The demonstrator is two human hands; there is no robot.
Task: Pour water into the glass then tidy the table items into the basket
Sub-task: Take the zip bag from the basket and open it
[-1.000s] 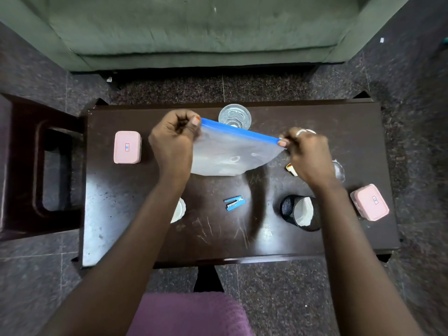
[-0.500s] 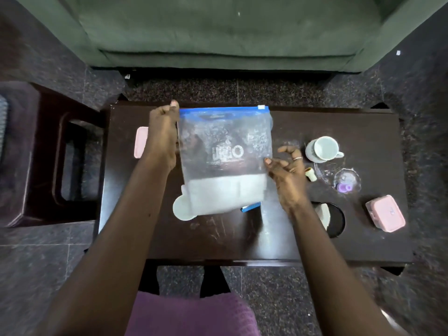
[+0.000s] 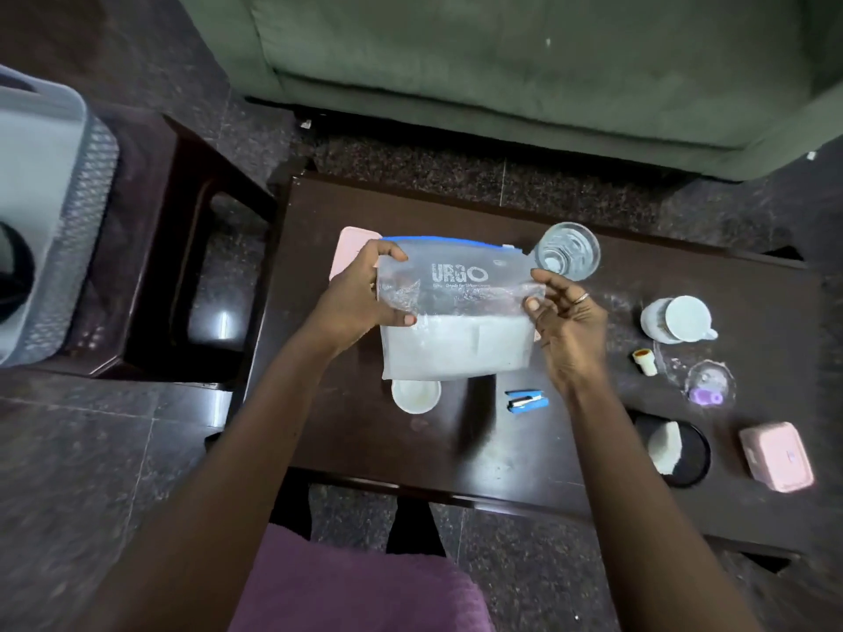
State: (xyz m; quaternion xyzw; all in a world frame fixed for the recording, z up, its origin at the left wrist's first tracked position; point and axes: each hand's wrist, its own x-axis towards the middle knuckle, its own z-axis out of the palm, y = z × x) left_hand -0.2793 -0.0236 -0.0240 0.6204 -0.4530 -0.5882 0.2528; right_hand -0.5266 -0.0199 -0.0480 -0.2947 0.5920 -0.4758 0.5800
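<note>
A clear zip bag [image 3: 456, 321] with a blue seal and white print hangs above the dark table [image 3: 456, 449], holding something white in its lower half. My left hand [image 3: 365, 294] grips its left edge. My right hand [image 3: 561, 317] touches its right edge with spread fingers. A glass of water [image 3: 567, 250] stands just beyond the bag's top right corner. The grey mesh basket [image 3: 68, 212] sits on a stool at the far left.
On the table lie a pink box [image 3: 777, 456], another pink box [image 3: 349, 248] behind my left hand, a white cup on a saucer [image 3: 679, 319], a black mesh cup [image 3: 675, 449], a blue stapler [image 3: 527, 400], a small white bowl [image 3: 416, 395], a small bottle [image 3: 644, 360] and a glass lid [image 3: 709, 380].
The bag was stretched flat between both hands, then swung upright; it now hangs lower and to the left with both hands at its sides. The view shifted left, showing the basket.
</note>
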